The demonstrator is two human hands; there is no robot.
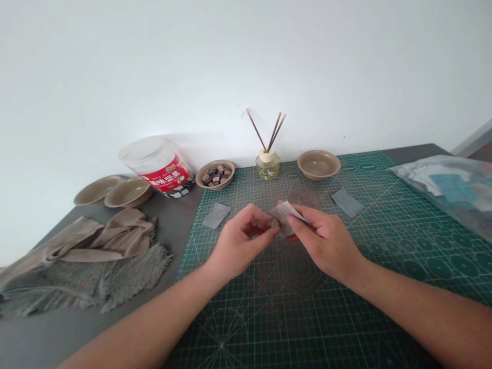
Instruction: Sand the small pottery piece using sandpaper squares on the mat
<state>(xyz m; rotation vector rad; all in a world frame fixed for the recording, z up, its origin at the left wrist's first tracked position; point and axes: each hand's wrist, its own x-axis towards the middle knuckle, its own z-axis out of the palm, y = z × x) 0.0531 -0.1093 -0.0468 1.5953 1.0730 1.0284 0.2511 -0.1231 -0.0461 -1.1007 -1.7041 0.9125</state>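
Pouch (285,217): left edge pinched by left hand (243,240), right side gripped by right hand (329,239) | bulk seated nearer right hand | long axis cannot be told, partly covered

Soft light washes the wall (246,56) at twelve o'clock; the mat (277,328) dims towards six, and jar lettering (167,178) at nine looks blurry.
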